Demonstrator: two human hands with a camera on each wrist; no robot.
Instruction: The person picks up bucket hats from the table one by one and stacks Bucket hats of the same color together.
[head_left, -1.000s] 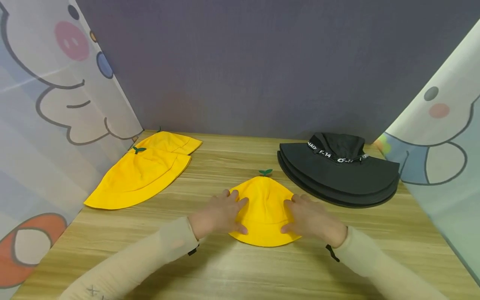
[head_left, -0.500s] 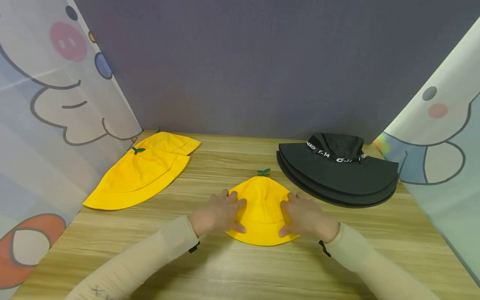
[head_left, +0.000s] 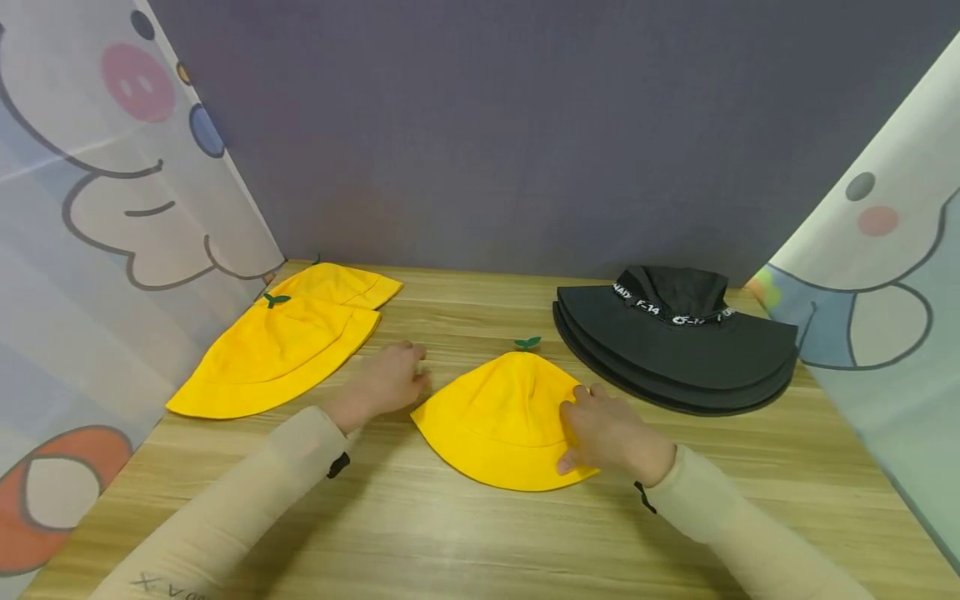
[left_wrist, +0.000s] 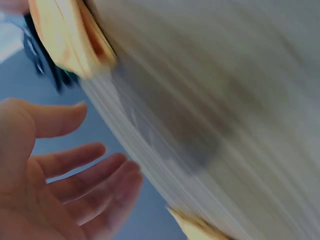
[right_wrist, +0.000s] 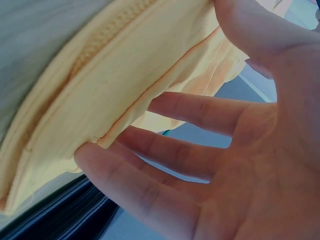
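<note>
A yellow bucket hat (head_left: 502, 417) with a green sprout on its crown lies flat on the wooden table. My right hand (head_left: 615, 433) rests on the hat's right side, thumb and fingers spread. In the right wrist view, my fairly straight fingers (right_wrist: 145, 195) touch its cloth edge, and some fingertips are hidden behind it. My left hand (head_left: 382, 383) is off the hat, just to its left, its fingers loosely bent and holding nothing. The left wrist view shows a gap between that hand and the yellow cloth (left_wrist: 65, 40).
Two yellow hats (head_left: 285, 350) overlap at the back left, beside the left wall panel. Black wide-brimmed hats (head_left: 682, 350) with white lettering are stacked at the back right. A grey panel (head_left: 480, 142) rises behind the table (head_left: 480, 542).
My left hand has left the hat and moved left and a little away from me, uncovering the brim's left corner. My right hand shifted slightly left and remains on the hat.
</note>
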